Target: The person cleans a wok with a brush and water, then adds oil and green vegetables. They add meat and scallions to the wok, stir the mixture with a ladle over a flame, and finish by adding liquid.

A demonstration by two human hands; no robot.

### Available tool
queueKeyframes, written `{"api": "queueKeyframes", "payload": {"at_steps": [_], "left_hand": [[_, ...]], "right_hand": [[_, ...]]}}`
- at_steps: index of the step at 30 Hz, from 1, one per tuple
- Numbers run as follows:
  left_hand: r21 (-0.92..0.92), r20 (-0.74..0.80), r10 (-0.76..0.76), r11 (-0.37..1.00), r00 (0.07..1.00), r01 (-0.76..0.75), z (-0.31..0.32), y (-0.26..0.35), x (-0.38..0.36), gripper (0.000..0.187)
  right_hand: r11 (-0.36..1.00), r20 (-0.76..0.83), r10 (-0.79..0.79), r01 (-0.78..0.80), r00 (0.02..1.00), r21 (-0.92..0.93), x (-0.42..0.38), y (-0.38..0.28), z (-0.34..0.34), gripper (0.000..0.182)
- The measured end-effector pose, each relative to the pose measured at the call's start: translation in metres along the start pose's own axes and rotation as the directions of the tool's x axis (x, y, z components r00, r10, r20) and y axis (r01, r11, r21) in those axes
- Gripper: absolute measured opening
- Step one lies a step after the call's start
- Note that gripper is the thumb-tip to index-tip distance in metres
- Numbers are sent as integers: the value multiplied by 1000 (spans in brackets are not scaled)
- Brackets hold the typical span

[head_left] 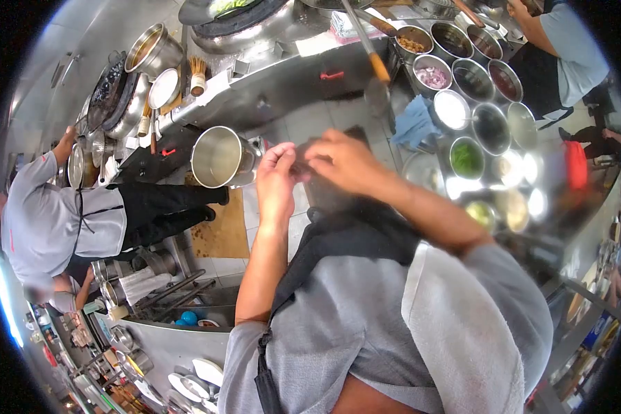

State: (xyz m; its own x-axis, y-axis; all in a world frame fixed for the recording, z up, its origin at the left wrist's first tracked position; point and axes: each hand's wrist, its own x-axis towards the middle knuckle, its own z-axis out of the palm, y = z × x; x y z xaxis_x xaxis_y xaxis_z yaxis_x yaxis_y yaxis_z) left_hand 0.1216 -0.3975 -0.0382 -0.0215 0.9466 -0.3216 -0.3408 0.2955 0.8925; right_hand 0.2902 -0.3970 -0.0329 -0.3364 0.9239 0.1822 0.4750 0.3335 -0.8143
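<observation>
Steel pot (pixel 217 153) left, near left hand (pixel 277 176); blue cloth (pixel 415 122) farther right, beyond right hand (pixel 343 162). Both hands half-curled, fingertips close together; anything pinched between them too blurred to tell. Step seems fine fingertip work; next move probably calls for steady fingers.

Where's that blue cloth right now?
In the head view, the blue cloth lies right of centre, up and to the right of the person's right hand, beside the white-filled container and below the chopped red onion.
</observation>
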Motion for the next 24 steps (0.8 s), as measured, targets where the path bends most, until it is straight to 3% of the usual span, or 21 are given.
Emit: {"api": "queueKeyframes", "payload": {"at_steps": [4,15,18,20,21,22,23,24], "left_hand": [[64,-20,-56,996,998,57,-5,0,7,22],[56,-28,-43,997,999,45,-2,-5,17,33],[137,1,15,990,1000,-15,-5,-14,19,42],[216,49,196,955,979,-202,-4,-13,19,60],[217,50,197,955,979,-203,-6,-10,17,60],[368,57,185,909,981,-193,-9,-4,14,66],[510,62,172,841,983,-180,-10,2,11,72],[510,62,172,841,983,-179,-9,7,9,72]], "right_hand": [[999,-87,-43,42,995,-16,6,1,-2,12],[986,-100,-88,73,991,-148,-4,-3,16,9],[983,-69,-92,79,993,-168,-6,-3,16,10],[984,-40,-80,72,996,-161,-4,2,15,11],[996,-89,-81,76,993,-54,-4,12,15,15],[995,-137,-76,84,988,53,-2,18,15,19],[982,-145,52,-24,988,189,2,16,10,24],[938,-135,181,-129,974,322,5,13,5,29]]}}
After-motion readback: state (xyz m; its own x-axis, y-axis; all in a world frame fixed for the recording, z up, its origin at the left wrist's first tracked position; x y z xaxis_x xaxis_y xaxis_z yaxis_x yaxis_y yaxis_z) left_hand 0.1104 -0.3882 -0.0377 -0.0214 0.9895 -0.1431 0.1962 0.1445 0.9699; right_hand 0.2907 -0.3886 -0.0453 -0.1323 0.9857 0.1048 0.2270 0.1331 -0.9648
